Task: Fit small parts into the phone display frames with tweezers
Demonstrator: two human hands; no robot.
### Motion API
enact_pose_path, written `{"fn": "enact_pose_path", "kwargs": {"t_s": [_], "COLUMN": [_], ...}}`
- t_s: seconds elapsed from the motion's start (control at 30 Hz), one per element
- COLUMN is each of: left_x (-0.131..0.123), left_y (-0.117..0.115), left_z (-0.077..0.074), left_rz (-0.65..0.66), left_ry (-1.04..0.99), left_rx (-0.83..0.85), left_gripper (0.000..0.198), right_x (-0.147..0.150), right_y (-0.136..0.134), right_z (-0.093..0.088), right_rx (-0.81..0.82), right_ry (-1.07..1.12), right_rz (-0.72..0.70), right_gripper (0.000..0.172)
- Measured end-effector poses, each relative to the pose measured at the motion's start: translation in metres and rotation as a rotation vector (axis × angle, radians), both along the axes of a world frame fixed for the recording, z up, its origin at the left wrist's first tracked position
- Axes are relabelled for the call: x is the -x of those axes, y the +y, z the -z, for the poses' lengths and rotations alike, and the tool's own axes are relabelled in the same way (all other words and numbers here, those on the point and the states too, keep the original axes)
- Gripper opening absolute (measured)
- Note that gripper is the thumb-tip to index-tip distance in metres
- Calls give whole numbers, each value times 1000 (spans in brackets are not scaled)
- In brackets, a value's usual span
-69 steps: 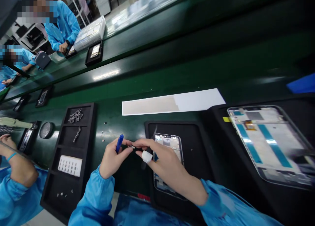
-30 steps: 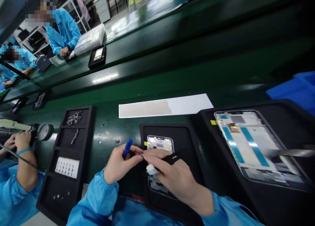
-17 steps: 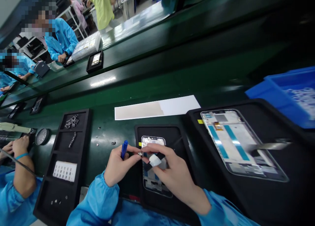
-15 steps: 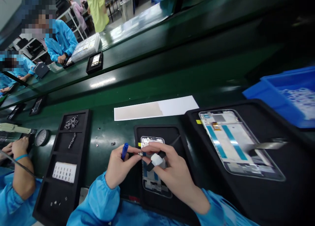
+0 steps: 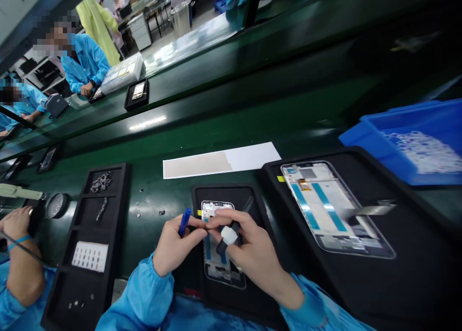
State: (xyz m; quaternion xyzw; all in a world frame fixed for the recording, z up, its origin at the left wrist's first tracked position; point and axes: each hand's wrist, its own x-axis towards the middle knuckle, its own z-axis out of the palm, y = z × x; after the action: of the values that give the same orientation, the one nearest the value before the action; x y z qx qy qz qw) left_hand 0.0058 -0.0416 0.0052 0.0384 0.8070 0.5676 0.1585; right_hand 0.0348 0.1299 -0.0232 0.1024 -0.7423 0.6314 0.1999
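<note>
My left hand is closed, with a blue pen-like tool sticking up between its fingers. Its thumb and forefinger meet the fingertips of my right hand; whatever small part lies between them is hidden. Within the closed right hand is a black tool with a white wrapping, its kind unclear. Both hands are above a phone frame with blue strips, which lies in a black foam tray and is partly covered by my right hand.
On the right, a second phone frame rests on a larger black tray, beside a blue bin. A compartmented black tray with small parts stands left, near a co-worker's arm. Beyond my hands lies a paper strip.
The view has shifted slightly, so the trays and bin sit further left. A small metallic part seen between my fingertips earlier is now hidden. Both hands keep their grips.
</note>
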Motion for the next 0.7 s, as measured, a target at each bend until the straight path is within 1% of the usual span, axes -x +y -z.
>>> {"fn": "enact_pose_path", "kwargs": {"t_s": [0.03,0.13,0.17,0.2,0.23,0.3,0.4,0.47,0.57,0.63,0.7], "left_x": [1,2,1,1,0,-3,-6,-8,-9,-9,-8], "left_y": [-1,-4,-4,-3,-2,3,9,9,7,6,6], "left_z": [0,-3,-4,-6,-7,-8,-6,-3,1,3,3], "left_rz": [-65,-352,-410,-433,-426,-392,-351,-317,-274,-269,-276], "left_ry": [69,384,459,494,488,417,351,354,365,360,342], "left_rx": [-14,-115,-163,-212,-257,-324,-342,-337,-337,-353,-383], "left_gripper": [35,54,58,60,61,62,62,61,57,55,55], "right_x": [-1,-5,-6,-7,-7,-7,-5,-5,-10,-13,-13], "right_y": [1,5,5,6,6,6,4,3,2,0,-1], "right_z": [1,4,3,2,1,-4,-9,-6,4,10,11], "right_rx": [-35,-231,-301,-353,-385,-396,-359,-330,-303,-271,-185], "right_ry": [19,114,160,208,253,321,367,369,273,161,68], "right_rz": [7,35,37,31,14,-36,-83,-92,-83,-76,-78], "right_gripper": [29,34,37,40,43,47,50,50,46,39,31]}}
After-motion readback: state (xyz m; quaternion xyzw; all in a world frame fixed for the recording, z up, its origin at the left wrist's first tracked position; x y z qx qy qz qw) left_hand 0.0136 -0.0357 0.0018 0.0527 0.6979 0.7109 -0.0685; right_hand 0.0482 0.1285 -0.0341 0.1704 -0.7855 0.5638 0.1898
